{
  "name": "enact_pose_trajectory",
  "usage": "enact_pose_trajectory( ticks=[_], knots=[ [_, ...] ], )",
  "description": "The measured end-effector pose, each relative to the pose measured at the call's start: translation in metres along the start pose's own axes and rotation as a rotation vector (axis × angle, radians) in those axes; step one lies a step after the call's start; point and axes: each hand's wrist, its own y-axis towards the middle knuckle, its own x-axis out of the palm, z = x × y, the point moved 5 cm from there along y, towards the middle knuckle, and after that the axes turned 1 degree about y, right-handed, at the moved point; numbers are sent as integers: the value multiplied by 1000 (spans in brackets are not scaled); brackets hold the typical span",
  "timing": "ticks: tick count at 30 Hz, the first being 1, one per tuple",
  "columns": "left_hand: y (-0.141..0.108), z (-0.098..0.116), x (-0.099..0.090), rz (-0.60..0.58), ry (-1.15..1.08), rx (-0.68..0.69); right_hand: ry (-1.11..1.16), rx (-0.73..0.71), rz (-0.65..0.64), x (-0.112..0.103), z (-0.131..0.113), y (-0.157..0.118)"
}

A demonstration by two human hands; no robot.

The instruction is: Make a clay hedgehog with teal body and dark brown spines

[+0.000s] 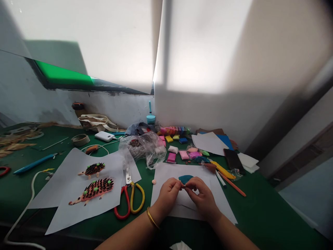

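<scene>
My left hand (170, 192) and my right hand (204, 198) meet fingertip to fingertip above a white sheet of paper (163, 173). Both are closed in a pinch. Whatever lies between the fingers is too small and too covered to name. Just behind the fingertips rests a flat teal clay shape (185, 178), partly hidden by the hands. A small pale peach clay piece (154, 181) is at the paper's left edge.
Scissors (128, 194) with red and yellow handles lie left of my hands, beside papers bearing two clay hedgehogs (97, 190). Behind are clay packets (171, 158) and a clear plastic bag (153, 152). A dark phone (233, 160) and an orange stick (235, 186) lie right.
</scene>
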Motion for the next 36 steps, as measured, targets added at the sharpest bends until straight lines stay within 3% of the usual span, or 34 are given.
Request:
enact_pose_trajectory(
  ticks=[14,36],
  knots=[
    [1,-3,1,16,109,2,-2,26,-31,1,2,-1],
    [-1,2,1,-23,77,-3,-4,13,-32,1,4,-2]
  ],
)
